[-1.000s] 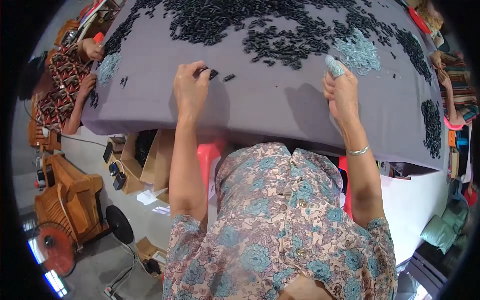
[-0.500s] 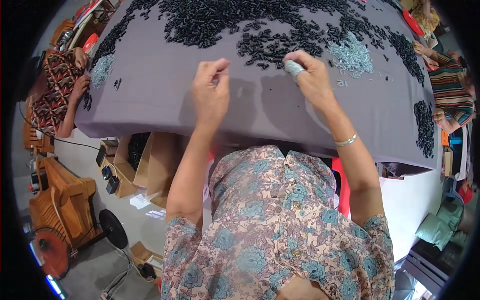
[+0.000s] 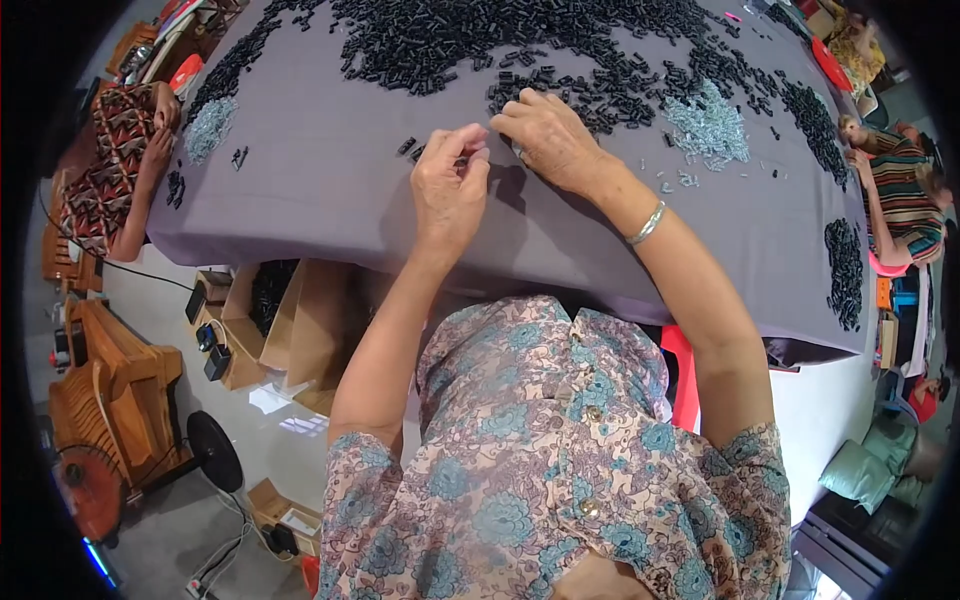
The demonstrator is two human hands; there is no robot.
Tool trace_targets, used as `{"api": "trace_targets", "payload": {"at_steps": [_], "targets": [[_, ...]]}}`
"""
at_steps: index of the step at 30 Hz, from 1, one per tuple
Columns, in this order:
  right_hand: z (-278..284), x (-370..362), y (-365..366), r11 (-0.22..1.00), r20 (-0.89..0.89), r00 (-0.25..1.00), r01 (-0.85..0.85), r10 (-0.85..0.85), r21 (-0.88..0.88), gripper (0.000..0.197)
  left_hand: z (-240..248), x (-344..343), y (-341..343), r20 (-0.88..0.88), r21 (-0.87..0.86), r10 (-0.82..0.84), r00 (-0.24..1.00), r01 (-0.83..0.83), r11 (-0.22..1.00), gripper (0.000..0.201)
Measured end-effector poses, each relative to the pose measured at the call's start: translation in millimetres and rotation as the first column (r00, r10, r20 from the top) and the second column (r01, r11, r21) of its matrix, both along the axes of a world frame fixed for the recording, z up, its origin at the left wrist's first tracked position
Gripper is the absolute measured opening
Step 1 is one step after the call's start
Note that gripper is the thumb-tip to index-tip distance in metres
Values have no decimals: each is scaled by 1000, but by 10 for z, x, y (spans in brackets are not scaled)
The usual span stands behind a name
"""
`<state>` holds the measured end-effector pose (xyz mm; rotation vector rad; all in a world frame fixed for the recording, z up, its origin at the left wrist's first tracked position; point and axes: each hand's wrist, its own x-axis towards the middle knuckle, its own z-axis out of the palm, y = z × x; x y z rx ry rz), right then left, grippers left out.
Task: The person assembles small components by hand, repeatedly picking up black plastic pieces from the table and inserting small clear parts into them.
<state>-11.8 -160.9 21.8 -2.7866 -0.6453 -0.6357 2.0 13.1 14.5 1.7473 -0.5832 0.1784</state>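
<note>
Cloth [image 3: 300,205] is spreading before us in the head view, and over it we are holding our two hands close together, fingertips nearly meeting; whether they are touching, we cannot tell. Our left hand [image 3: 450,187] is curling its fingers toward the thumb, and we cannot tell whether it is gripping anything. Two black pieces [image 3: 406,147] are lying just beside it, on its left. Our right hand [image 3: 550,140] is bending its fingers down beside the black cluster [image 3: 630,88], partly covering it from our view; what its fingertips are doing, we cannot tell. A bracelet [image 3: 649,223] is circling our right wrist. A black heap [image 3: 430,42] is filling the far side. Right of our right hand, a clear pile [image 3: 710,127] is sitting, with clear bits [image 3: 688,180] lying loose on its near side. On the left, a co-worker [image 3: 115,165] is sitting near another clear pile [image 3: 207,130]. On the right, someone in stripes [image 3: 905,185] is sitting.
</note>
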Motion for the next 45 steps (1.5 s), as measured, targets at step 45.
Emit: {"api": "trace_targets", "payload": {"at_steps": [45], "targets": [[169,-947,12,578,-175,983,173,-53,798,10,78,-380,-184,-329,-336,-472,818,366,868,18]]}}
